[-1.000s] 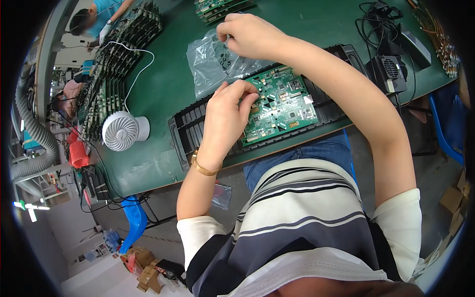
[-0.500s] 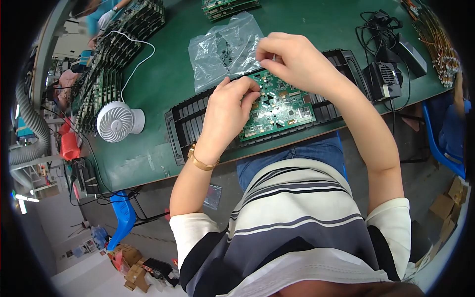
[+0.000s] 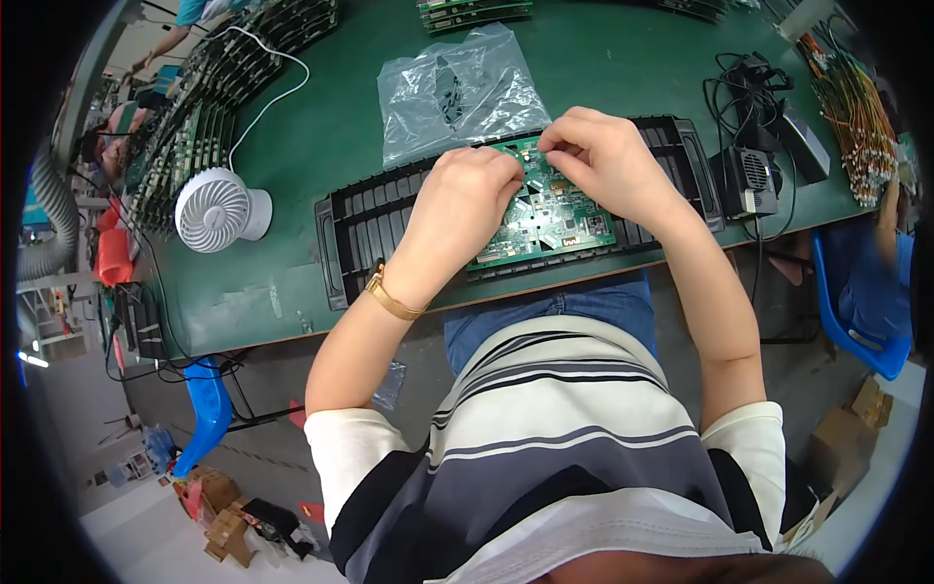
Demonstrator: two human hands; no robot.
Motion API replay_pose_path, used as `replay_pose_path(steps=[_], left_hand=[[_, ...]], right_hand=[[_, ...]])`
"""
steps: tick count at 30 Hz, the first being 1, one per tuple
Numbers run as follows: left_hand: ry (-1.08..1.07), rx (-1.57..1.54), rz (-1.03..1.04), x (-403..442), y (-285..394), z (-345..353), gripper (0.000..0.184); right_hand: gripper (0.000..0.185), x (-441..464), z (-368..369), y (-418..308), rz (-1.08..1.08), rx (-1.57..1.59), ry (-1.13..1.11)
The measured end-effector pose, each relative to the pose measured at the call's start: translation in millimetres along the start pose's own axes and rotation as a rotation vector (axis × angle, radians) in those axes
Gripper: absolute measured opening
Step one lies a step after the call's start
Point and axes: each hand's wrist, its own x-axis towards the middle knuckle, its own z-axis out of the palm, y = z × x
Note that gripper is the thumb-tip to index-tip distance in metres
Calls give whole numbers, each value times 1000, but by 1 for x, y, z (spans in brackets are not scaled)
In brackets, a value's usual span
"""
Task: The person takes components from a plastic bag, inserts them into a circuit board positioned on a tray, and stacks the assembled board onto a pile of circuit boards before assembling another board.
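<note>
A green circuit board (image 3: 555, 222) lies across a black slotted tray (image 3: 365, 234) near the table's front edge. My left hand (image 3: 467, 190) is over the board's left part, its fingers closed at the board's upper left; what they hold, if anything, is hidden. My right hand (image 3: 601, 161) is bent over the board's upper edge, thumb and forefinger pinched together on something too small to make out. Behind the tray lies a clear plastic bag (image 3: 462, 92) with small dark parts in it.
A white fan (image 3: 216, 209) and stacked circuit boards (image 3: 199, 146) stand at the left. More boards (image 3: 472, 12) are at the back. A black device (image 3: 749, 180), cables (image 3: 744, 83) and a wire bundle (image 3: 856, 127) lie right. Other people are at both sides.
My right hand has come from over the plastic bag down to the board's upper edge, close to my left hand. My left hand stays at the board. The camera view has shifted slightly.
</note>
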Motion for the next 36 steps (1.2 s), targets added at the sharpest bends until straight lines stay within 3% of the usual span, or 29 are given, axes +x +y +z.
replay_pose_path(steps=[4, 9, 11, 17, 22, 36], left_hand=[[-90, -5, -29, 8, -9, -13, 10], [90, 132, -174, 41, -75, -4, 20], [-85, 318, -187, 52, -100, 3, 25], [-87, 220, -102, 65, -121, 17, 28], [-286, 88, -197, 72, -123, 8, 29], [-42, 189, -209, 67, -108, 4, 24]], right_hand=[[16, 1, 4, 0, 18, -14, -6], [18, 4, 5, -3, 47, -27, -22], [19, 5, 5, -5, 81, -12, -30], [19, 7, 4, -7, 103, -20, -60], [19, 9, 4, -8, 97, -41, -71], [17, 14, 8, -10, 77, -115, -53]])
